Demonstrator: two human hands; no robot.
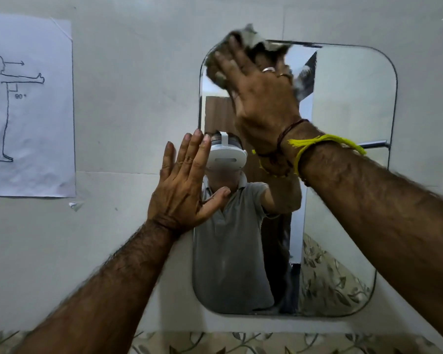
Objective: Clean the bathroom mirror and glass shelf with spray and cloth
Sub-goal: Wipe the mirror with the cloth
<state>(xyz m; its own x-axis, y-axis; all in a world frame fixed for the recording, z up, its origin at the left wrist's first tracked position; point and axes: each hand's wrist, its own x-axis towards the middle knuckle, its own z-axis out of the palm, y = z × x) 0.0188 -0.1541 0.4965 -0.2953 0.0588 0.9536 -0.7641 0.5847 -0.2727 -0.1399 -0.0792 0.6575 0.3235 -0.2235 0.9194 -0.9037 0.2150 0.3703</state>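
A rounded rectangular mirror (351, 175) hangs on the pale tiled wall. My right hand (261, 98) presses a grey cloth (251, 38) flat against the mirror's top left corner; the cloth is blurred and partly hidden under my fingers. Fingers spread and holding nothing, my left hand (184, 187) lies flat on the wall at the mirror's left edge, with its thumb over the glass. Neither a spray bottle nor a glass shelf is in view.
A paper sheet (28, 106) with a standing-figure drawing is taped to the wall at the left. A band of leaf-patterned tiles (241, 343) runs along the bottom. The mirror reflects a person in a grey shirt wearing a white headset.
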